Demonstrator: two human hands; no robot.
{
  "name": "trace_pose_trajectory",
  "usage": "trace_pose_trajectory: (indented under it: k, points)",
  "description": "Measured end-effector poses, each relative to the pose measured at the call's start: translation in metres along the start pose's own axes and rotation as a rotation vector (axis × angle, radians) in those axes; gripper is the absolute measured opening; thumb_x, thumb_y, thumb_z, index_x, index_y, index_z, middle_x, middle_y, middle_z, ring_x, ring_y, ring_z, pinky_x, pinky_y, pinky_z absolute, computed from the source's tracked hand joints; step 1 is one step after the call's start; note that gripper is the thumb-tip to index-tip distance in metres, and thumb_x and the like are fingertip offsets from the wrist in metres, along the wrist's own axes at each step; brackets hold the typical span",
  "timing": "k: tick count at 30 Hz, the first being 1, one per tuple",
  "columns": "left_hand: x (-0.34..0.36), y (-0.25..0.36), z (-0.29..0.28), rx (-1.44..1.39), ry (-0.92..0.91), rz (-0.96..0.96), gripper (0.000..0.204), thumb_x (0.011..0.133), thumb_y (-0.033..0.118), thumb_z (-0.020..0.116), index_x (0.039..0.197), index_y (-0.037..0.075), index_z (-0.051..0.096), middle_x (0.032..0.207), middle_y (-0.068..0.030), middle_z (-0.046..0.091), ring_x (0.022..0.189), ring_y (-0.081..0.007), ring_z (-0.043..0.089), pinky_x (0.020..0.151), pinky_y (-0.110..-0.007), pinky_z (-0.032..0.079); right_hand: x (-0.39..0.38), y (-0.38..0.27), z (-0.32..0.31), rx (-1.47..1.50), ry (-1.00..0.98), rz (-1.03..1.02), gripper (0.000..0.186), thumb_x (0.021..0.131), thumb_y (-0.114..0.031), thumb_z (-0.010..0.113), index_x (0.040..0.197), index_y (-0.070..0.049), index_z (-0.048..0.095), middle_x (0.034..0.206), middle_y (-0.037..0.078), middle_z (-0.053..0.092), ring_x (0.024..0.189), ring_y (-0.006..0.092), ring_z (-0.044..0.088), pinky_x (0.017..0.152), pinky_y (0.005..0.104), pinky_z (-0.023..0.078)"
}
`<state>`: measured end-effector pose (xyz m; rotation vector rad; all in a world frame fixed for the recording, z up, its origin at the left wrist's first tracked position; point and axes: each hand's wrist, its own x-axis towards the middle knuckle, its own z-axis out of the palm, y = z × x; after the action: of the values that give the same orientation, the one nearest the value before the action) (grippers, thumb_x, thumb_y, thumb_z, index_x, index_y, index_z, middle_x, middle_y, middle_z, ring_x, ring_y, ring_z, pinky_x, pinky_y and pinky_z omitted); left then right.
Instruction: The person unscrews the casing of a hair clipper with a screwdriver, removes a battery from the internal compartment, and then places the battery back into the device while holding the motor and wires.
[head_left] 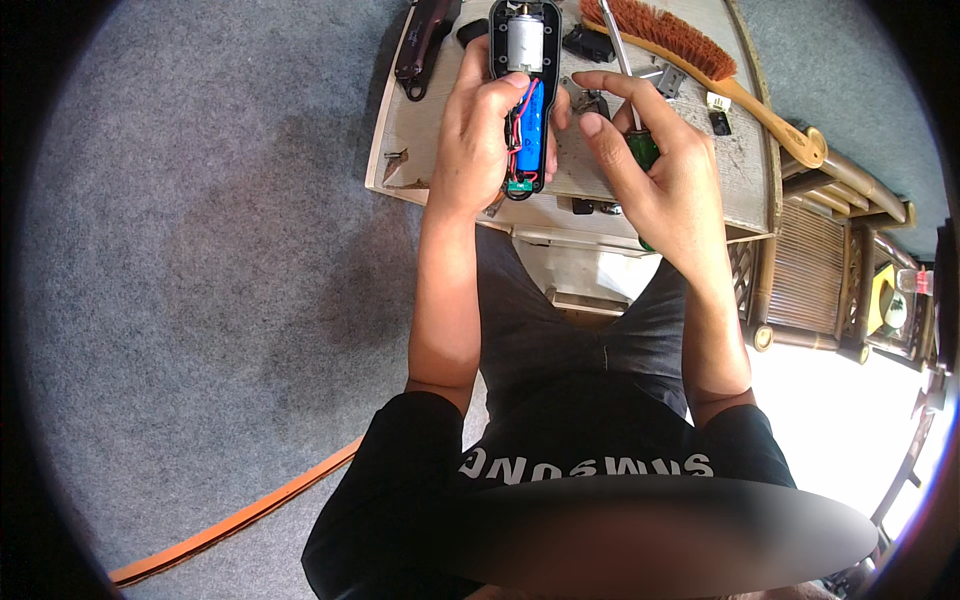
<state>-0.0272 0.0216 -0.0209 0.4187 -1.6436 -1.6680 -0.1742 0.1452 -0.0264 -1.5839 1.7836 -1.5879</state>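
Clearly a disassembly step is in hand: the left hand point(480, 130) grips an opened hair clipper body point(523, 95) at twelve o'clock above the small wooden table point(745, 190), while the right hand point(655, 175) clasps a green-handled screwdriver point(640, 145), shaft pointing up. Seemingly next, the tip must turn down to a screw. Inside the black shell sit a silver motor, blue battery, red wires.

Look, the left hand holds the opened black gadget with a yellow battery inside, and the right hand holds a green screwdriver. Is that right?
Almost. The head view shows the battery inside the opened black gadget is blue, not yellow. The left hand does hold the gadget, and the right hand holds the green screwdriver.
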Motion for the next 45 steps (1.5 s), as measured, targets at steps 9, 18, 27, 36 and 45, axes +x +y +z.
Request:
trace_pose_trajectory:
  k: [9, 18, 27, 36, 45]
  points:
    - [-0.0002, 0.0000, 0.0013, 0.017, 0.014, -0.010, 0.030, 0.109, 0.022, 0.043, 0.132, 0.003, 0.040, 0.081, -0.0167, 0.067, 0.048, -0.0186, 0.063, 0.044, -0.031, 0.053, 0.0000, -0.0019, -0.0011, -0.021, -0.007, 0.012, 0.032, 0.098, -0.019, 0.074, 0.128, -0.010, 0.074, 0.073, 0.011, 0.066, 0.060, 0.0266, 0.069, 0.060, 0.0382, 0.051]
    - [-0.0004, -0.0015, 0.0027, 0.008, 0.022, 0.028, 0.030, 0.115, 0.030, 0.041, 0.133, 0.005, 0.042, 0.081, -0.0140, 0.067, 0.049, -0.0166, 0.063, 0.044, -0.029, 0.052, 0.0001, 0.0020, 0.0006, -0.018, 0.012, -0.026, 0.032, 0.098, -0.019, 0.073, 0.128, -0.009, 0.074, 0.072, 0.010, 0.066, 0.062, 0.0271, 0.070, 0.060, 0.0386, 0.051]
    - [-0.0028, -0.0005, 0.0018, 0.061, -0.014, -0.015, 0.032, 0.114, 0.035, 0.047, 0.129, 0.006, 0.049, 0.081, -0.0109, 0.069, 0.052, -0.0141, 0.064, 0.047, -0.027, 0.054, -0.0002, 0.0013, 0.0004, -0.023, 0.010, -0.025, 0.029, 0.099, -0.020, 0.073, 0.125, -0.008, 0.073, 0.073, 0.011, 0.066, 0.067, 0.0302, 0.072, 0.064, 0.0405, 0.054]
    - [-0.0013, -0.0007, 0.0061, 0.109, 0.029, -0.013, 0.032, 0.106, 0.028, 0.047, 0.123, 0.002, 0.051, 0.081, -0.0153, 0.069, 0.046, -0.0179, 0.061, 0.041, -0.029, 0.050, -0.0013, 0.0011, 0.0013, -0.008, 0.020, -0.029, 0.036, 0.100, -0.017, 0.073, 0.135, -0.009, 0.069, 0.073, 0.005, 0.062, 0.067, 0.0177, 0.063, 0.063, 0.0329, 0.049]
    - [-0.0032, 0.0037, 0.0082, 0.191, -0.004, -0.068, 0.051, 0.110, 0.039, 0.047, 0.144, 0.001, 0.051, 0.085, -0.0092, 0.068, 0.050, -0.0162, 0.062, 0.046, -0.028, 0.052, -0.0002, 0.0025, 0.0037, 0.099, 0.061, -0.058, 0.052, 0.100, -0.011, 0.074, 0.150, -0.013, 0.061, 0.082, 0.001, 0.062, 0.074, 0.0080, 0.056, 0.074, 0.0269, 0.049]
